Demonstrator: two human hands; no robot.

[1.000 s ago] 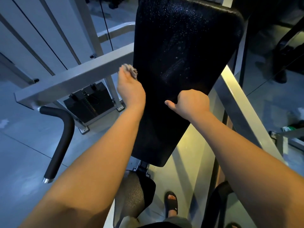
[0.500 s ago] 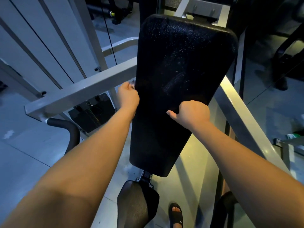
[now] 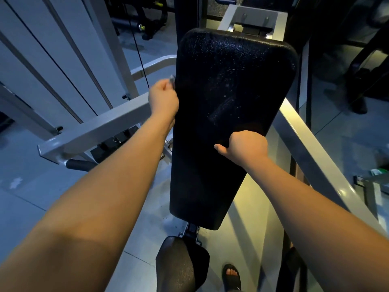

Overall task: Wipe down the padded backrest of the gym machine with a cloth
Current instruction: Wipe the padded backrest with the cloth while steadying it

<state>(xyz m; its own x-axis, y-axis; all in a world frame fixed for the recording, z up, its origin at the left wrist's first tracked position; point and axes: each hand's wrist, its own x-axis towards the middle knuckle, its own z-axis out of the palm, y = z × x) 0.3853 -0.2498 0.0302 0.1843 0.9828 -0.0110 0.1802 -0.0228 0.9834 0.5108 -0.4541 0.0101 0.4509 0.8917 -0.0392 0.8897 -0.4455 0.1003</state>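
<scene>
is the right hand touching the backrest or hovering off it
Touching. The head view shows the right hand, fingers curled, pressed on the black backrest near its right edge, with no gap.

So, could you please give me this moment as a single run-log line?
step: wipe padded backrest, left edge | left hand: grips cloth against edge | right hand: curled, braced at right edge

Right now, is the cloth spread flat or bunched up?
Bunched up: only a crumpled tip of the cloth pokes out of the left hand, at the edge of the backrest.
</scene>
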